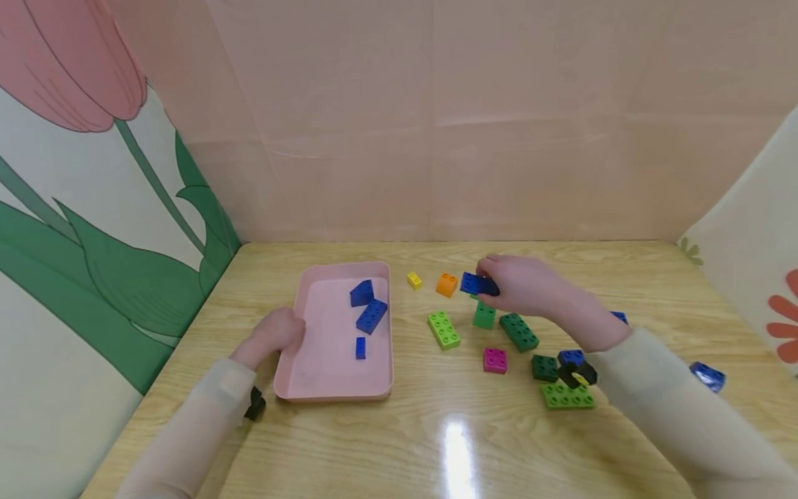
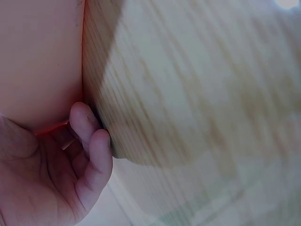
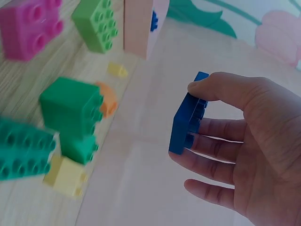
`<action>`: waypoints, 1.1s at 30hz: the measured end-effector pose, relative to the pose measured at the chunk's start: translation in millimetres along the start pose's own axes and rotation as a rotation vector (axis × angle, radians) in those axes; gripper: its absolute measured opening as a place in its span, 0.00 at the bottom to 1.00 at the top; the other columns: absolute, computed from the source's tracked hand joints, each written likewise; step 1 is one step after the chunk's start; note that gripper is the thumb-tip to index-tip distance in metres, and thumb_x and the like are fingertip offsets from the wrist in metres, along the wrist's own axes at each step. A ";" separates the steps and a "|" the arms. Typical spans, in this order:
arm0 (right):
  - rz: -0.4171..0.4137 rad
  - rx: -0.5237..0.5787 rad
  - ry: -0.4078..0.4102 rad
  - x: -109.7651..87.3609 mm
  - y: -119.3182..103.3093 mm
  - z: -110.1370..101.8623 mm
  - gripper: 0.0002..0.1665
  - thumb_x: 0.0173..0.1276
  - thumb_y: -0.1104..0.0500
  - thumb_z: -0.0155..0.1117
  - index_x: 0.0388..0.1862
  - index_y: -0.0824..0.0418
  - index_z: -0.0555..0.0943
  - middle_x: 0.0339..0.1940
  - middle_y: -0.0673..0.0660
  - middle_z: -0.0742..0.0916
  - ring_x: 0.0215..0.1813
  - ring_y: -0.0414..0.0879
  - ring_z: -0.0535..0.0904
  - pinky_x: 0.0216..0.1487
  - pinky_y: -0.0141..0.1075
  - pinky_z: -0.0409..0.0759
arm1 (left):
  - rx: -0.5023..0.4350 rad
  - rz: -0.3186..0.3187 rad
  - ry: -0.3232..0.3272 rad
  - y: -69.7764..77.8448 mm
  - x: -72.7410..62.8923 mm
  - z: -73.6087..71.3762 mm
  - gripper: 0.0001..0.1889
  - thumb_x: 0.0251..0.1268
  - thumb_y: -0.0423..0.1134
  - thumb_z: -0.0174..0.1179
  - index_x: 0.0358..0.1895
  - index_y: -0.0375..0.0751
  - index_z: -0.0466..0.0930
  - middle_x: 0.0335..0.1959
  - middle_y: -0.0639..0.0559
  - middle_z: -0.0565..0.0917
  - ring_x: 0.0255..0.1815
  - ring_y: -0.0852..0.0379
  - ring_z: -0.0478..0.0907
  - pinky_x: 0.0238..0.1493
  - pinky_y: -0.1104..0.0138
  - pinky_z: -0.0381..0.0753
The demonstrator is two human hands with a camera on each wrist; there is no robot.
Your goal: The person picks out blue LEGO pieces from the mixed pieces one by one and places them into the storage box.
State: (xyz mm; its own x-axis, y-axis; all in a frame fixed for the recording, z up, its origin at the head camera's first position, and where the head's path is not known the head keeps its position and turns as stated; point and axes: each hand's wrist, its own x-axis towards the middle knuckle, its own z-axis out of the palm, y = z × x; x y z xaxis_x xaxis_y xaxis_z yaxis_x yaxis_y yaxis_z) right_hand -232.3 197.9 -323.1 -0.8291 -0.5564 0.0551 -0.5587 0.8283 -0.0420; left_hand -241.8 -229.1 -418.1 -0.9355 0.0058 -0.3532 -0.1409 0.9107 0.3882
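My right hand (image 1: 522, 283) holds a blue toy building brick (image 1: 475, 283) above the table's far part, right of the tray. The right wrist view shows the thumb on one side of this long brick (image 3: 182, 123) and the fingers on its studded side. On the left, my left hand (image 1: 279, 333) grips the left wall of a shallow pink tray (image 1: 333, 380). Its fingers (image 2: 96, 160) curl against the wall's outside in the left wrist view; part of the thumb is hidden. Inside the tray lie a blue sloped brick (image 1: 361, 294), a long blue brick (image 1: 371, 316) and a small blue one (image 1: 360, 348).
Around the right arm lie a green brick (image 1: 484, 315), dark green bricks (image 1: 519, 333), lime bricks (image 1: 444, 330), a magenta brick (image 1: 495, 360) and blue bricks (image 1: 707, 376). Yellow (image 1: 414, 280) and orange (image 1: 446, 284) bricks sit nearer the tray. A pink-draped wall (image 1: 430, 173) stands behind the table.
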 end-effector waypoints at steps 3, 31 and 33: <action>-0.021 -0.005 -0.005 8.4 -11.6 -1.6 0.21 0.60 0.49 0.70 0.45 0.61 0.79 0.35 0.51 0.81 0.27 0.42 0.73 0.28 0.37 0.75 | -0.003 -0.002 -0.001 -0.6 -0.2 0.7 0.15 0.68 0.39 0.40 0.29 0.36 0.74 0.23 0.44 0.74 0.19 0.53 0.71 0.20 0.66 0.68; -0.361 -0.043 -0.128 59.0 -129.4 23.4 0.23 0.64 0.44 0.67 0.51 0.57 0.78 0.40 0.48 0.82 0.37 0.41 0.76 0.43 0.34 0.77 | -0.047 -0.016 -0.015 0.6 3.1 2.1 0.14 0.69 0.40 0.41 0.35 0.35 0.74 0.25 0.44 0.75 0.21 0.52 0.73 0.21 0.66 0.70; -0.390 -0.047 -0.143 58.2 -136.7 27.2 0.24 0.65 0.44 0.66 0.52 0.56 0.78 0.41 0.48 0.82 0.38 0.41 0.76 0.44 0.34 0.77 | -0.045 -0.015 -0.017 0.5 4.2 2.3 0.14 0.69 0.40 0.41 0.35 0.35 0.74 0.25 0.44 0.75 0.21 0.53 0.73 0.21 0.66 0.70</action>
State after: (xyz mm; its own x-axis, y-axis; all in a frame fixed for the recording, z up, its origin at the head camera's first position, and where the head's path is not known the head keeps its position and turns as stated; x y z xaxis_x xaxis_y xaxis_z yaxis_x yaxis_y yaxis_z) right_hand -204.8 50.5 -341.3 -0.5524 -0.8296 -0.0811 -0.8324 0.5542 0.0007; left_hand -245.1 -227.7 -421.4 -0.9275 -0.0001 -0.3737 -0.1696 0.8913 0.4206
